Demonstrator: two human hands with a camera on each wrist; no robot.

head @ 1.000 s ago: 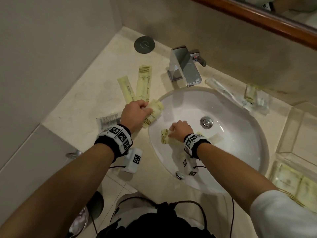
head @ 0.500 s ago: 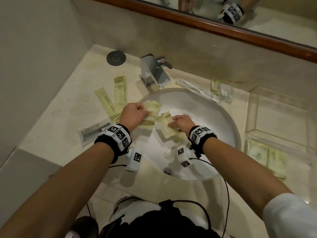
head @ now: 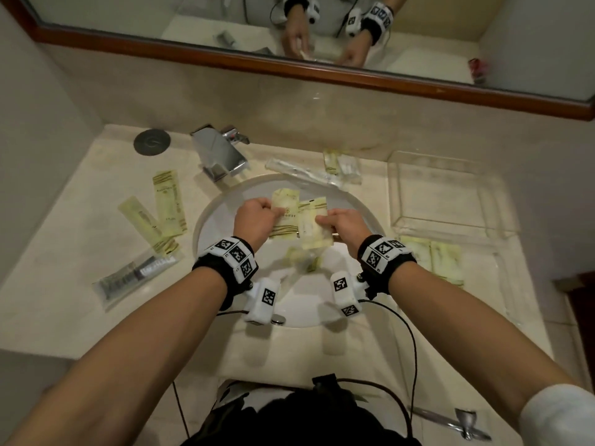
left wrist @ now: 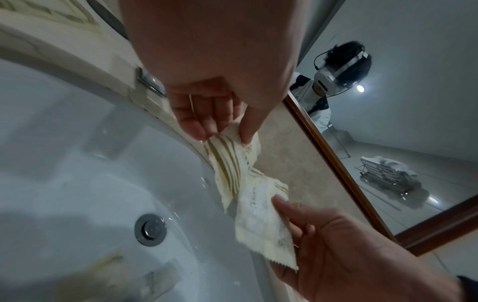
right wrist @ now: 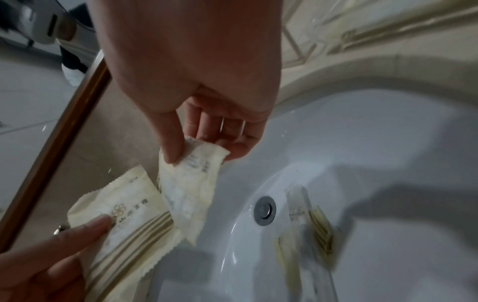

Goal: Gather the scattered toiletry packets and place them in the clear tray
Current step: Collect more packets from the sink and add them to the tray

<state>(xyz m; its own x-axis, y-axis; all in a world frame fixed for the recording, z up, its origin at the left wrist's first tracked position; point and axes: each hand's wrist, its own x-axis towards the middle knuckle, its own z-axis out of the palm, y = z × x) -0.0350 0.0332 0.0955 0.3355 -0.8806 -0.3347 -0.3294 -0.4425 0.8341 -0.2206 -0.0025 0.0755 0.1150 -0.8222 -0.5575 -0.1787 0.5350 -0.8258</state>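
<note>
Over the white sink (head: pixel 222 204), my left hand (head: pixel 257 214) pinches a cream packet with olive stripes (head: pixel 285 217) between thumb and fingertips. My right hand (head: pixel 341 223) pinches a plainer cream packet (head: pixel 314 228) beside it, and their edges overlap. The left wrist view shows the left hand (left wrist: pixel 225 134) on the striped packet (left wrist: pixel 232 163). In the right wrist view the right hand (right wrist: pixel 199 157) holds its packet (right wrist: pixel 189 183). More packets lie in the basin (right wrist: pixel 305 222). The clear tray (head: pixel 444 194) stands empty on the counter to the right.
Two long yellow packets (head: pixel 167 204) and a clear sachet with dark contents (head: pixel 135 275) lie on the counter at left. A toothbrush packet (head: pixel 302 172) and small sachets (head: pixel 341 165) lie behind the sink. Flat packets (head: pixel 431 259) lie before the tray. The faucet (head: pixel 222 156) stands at the back.
Both hands lifted their packets, the right one out of the basin, and brought them together above the sink. The head view tilted up, so the mirror and whole tray show.
</note>
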